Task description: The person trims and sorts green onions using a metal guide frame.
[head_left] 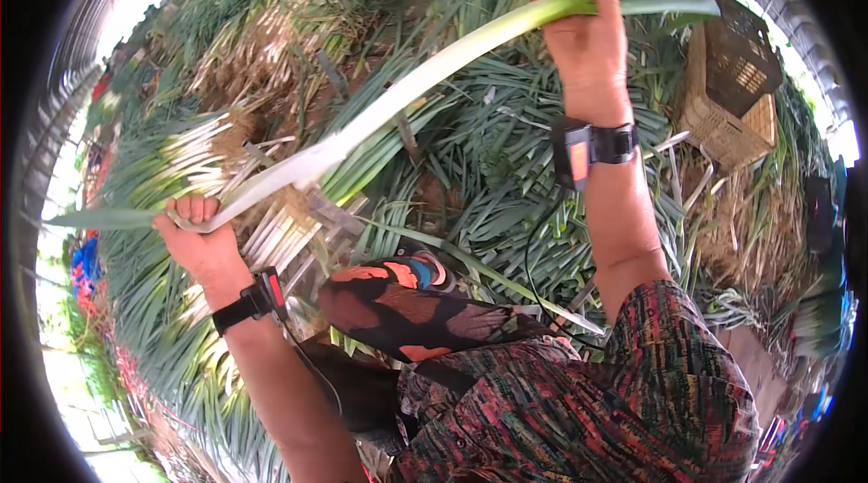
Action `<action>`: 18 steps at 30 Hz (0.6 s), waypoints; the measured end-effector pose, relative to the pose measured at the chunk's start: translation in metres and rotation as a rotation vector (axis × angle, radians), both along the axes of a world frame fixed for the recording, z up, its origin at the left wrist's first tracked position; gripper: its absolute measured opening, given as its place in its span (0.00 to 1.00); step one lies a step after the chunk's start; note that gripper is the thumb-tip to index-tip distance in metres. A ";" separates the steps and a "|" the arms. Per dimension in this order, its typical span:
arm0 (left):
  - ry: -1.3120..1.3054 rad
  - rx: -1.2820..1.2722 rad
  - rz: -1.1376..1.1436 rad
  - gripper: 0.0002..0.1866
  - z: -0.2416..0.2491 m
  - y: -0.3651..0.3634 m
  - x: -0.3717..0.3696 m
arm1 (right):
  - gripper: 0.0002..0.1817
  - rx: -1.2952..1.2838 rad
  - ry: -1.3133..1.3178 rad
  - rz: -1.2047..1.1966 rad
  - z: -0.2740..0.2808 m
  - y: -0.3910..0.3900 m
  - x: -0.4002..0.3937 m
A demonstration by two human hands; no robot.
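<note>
A long green onion (434, 76) with a thick white stalk stretches diagonally between my two hands. My right hand (583, 40) is closed around it where the white turns green, and its green leaves fan out past the fingers at the upper right. At the lower left, my left hand (201, 239) is closed on a pale strip of outer leaf (249, 194). This strip runs up to the lower end of the stalk, and its green tip sticks out left of my fist. Cut green onions (280, 230) lie beneath, between my left hand and my knee.
Large piles of green onions (506, 158) cover the ground around me. A dark crate (737, 54) rests on a tan crate (732, 135) at the right. Dry roots and straw (750, 212) lie below the crates. A thin cable runs from each wrist band.
</note>
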State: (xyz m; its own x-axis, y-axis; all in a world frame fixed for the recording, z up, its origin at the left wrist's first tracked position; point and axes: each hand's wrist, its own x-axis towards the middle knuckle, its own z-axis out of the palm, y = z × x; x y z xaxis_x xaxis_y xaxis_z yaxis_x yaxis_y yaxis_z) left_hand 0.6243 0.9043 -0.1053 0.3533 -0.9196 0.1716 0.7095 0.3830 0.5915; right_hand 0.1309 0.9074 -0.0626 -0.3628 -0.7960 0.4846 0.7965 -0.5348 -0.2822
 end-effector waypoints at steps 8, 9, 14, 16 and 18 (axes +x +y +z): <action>0.099 0.293 0.060 0.22 -0.076 -0.036 0.010 | 0.17 0.123 -0.229 -0.191 -0.038 0.056 -0.131; 0.062 0.406 0.154 0.22 -0.081 -0.035 0.010 | 0.17 0.138 -0.224 -0.213 -0.041 0.065 -0.142; 0.017 0.477 0.375 0.20 -0.086 -0.029 0.022 | 0.16 0.099 -0.142 -0.337 -0.044 0.093 -0.218; -0.255 0.410 0.161 0.16 -0.117 -0.034 0.033 | 0.16 0.084 -0.163 -0.367 -0.036 0.103 -0.241; -0.498 0.426 0.049 0.14 -0.140 -0.035 -0.030 | 0.14 0.085 -0.161 -0.473 -0.020 0.106 -0.228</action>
